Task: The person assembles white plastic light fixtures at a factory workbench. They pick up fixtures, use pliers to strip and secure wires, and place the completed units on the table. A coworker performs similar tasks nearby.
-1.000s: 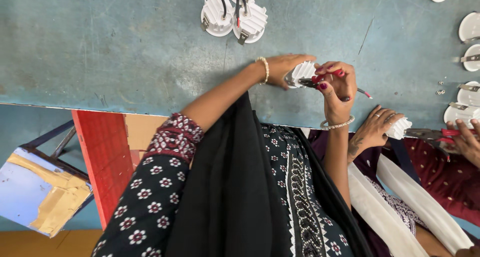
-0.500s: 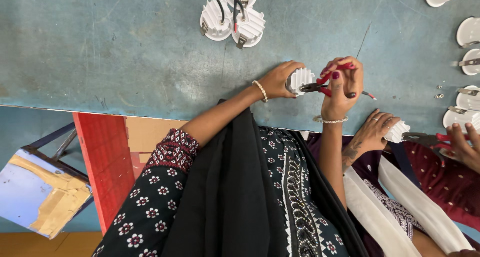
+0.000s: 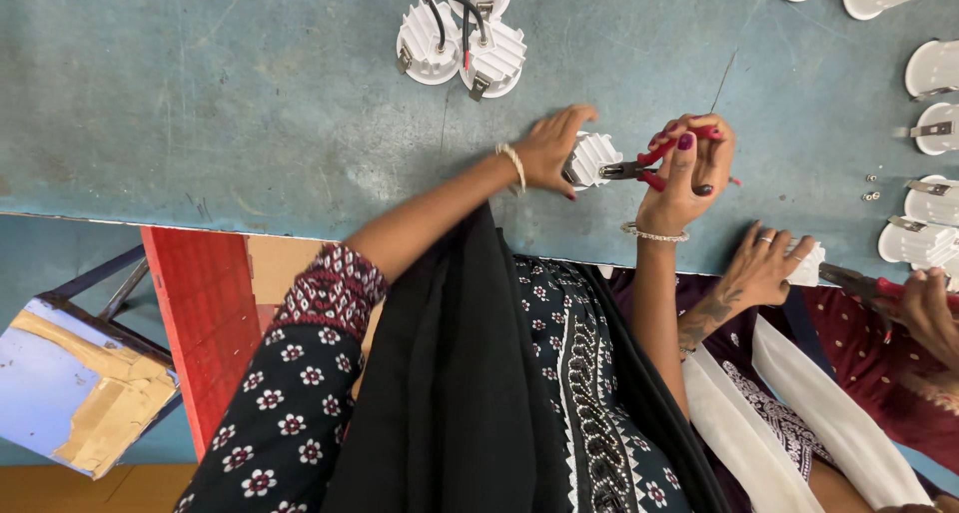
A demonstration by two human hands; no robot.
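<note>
White ribbed round housing (image 3: 591,157), hand-held.

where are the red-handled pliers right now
In the head view, the red-handled pliers are in the right hand, right of centre on the blue table, nose against the white ribbed housing under the left hand.

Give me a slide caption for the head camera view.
Left hand steadies a white finned housing while right hand works red-handled pliers on it.

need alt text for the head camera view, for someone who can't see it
A person's left hand steadies a white finned lamp housing on a blue-green table while the right hand works red-handled pliers against it. More white housings lie nearby; a co-worker's hand holds another.
</note>
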